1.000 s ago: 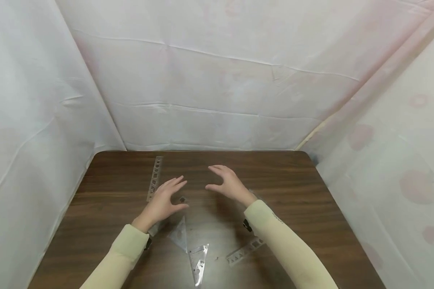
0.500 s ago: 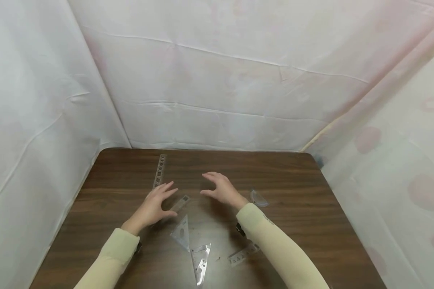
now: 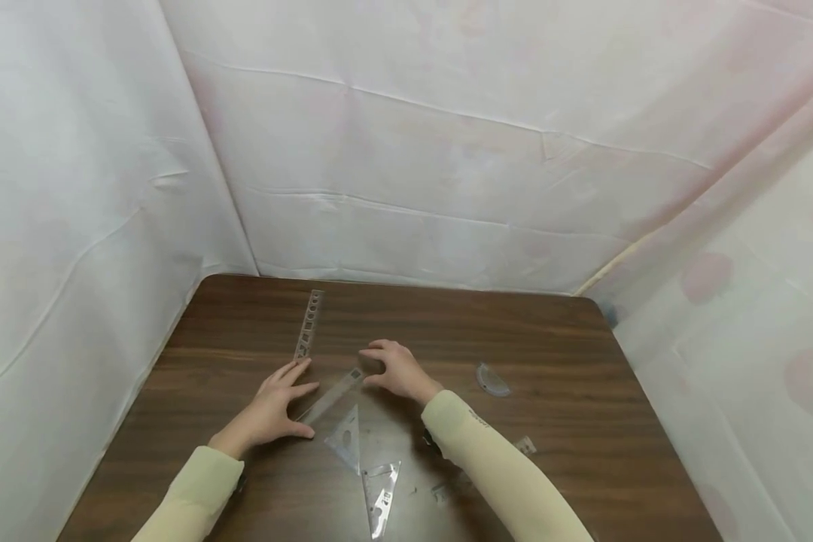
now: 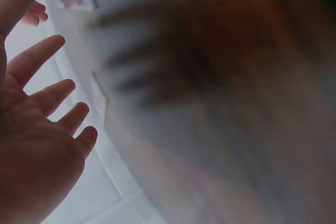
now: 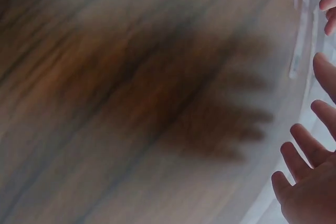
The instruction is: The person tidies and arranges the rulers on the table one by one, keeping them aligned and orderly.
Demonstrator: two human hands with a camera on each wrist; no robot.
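Note:
A short clear ruler point(image 3: 330, 398) lies slantwise on the brown table point(image 3: 549, 339) between my two hands. My left hand point(image 3: 281, 399) is spread flat with straight fingers beside the ruler's near end, thumb close to it. My right hand point(image 3: 388, 369) hovers with loosely curved fingers at the ruler's far end; contact is unclear. Neither hand holds anything. The wrist views are blurred: the left hand point(image 4: 42, 140) and the right hand point(image 5: 310, 177) both show spread fingers above the wood.
A long clear stencil ruler point(image 3: 308, 324) lies toward the back left. Two clear set squares point(image 3: 347, 439) point(image 3: 379, 493) lie near the front. A small protractor point(image 3: 491, 379) sits right. Another clear ruler point(image 3: 525, 445) is partly hidden under my right forearm. White sheets wall three sides.
Both hands have dropped and drawn in toward the short ruler, which now shows between them. The view has shifted right, uncovering the protractor.

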